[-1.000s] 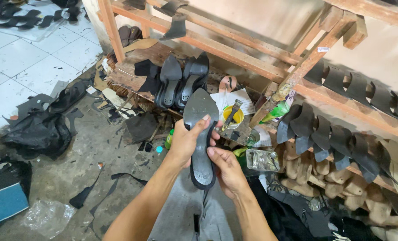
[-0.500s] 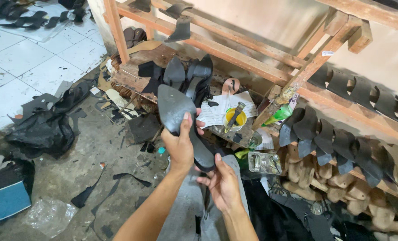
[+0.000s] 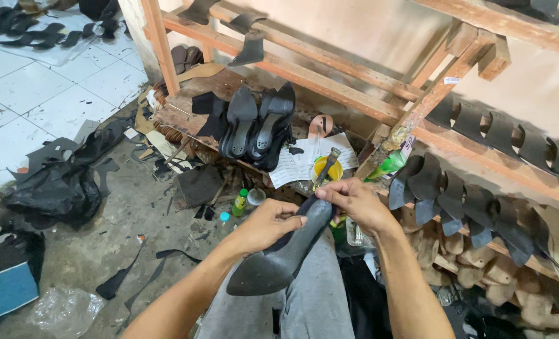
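Since a moment ago we are tipping the dark shoe sole (image 3: 279, 260) down from upright, toe now pointing toward us over our lap. Our left hand (image 3: 267, 225) is closing its fingers around the middle; our right hand (image 3: 355, 202) is pinching the heel end, perhaps pressing the edge. Beyond, more soles (image 3: 254, 122) are leaning on the wooden shelf (image 3: 330, 81).
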A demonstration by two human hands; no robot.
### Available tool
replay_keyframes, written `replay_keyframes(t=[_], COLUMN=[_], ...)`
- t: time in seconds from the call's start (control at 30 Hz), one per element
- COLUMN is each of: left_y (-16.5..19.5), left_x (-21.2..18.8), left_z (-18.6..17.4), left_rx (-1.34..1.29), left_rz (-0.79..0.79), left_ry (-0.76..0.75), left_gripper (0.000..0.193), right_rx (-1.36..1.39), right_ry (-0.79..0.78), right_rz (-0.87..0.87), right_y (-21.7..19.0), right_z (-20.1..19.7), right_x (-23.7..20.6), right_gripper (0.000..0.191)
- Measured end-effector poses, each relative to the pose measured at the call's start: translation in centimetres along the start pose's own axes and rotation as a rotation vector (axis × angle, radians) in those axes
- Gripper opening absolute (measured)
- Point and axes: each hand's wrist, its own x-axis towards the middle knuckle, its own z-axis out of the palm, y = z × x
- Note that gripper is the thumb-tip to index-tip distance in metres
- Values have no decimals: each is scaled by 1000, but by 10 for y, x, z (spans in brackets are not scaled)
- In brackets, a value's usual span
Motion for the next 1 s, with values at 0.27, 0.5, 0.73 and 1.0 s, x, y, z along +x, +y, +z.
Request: replay_keyframes(t=[0.27, 0.5, 0.73, 1.0], left_y=[9, -8, -11, -1], left_x=[-8, -7, -7, -2], left_z=[13, 22, 32, 20], left_rx=[-186, -377, -444, -465], left_rz=[104, 174, 216, 377], left_ry=[162, 233, 332, 494], left_gripper=[22, 21, 18, 19], right_rx=[267, 347, 500, 717], right_ry=[97, 134, 253, 227], right_rz=[-32, -108, -140, -7], right_y=[12, 24, 27, 14], right_z=[16, 29, 52, 92], right_x=[8, 10, 11, -13], right_gripper=[26, 25, 25, 37])
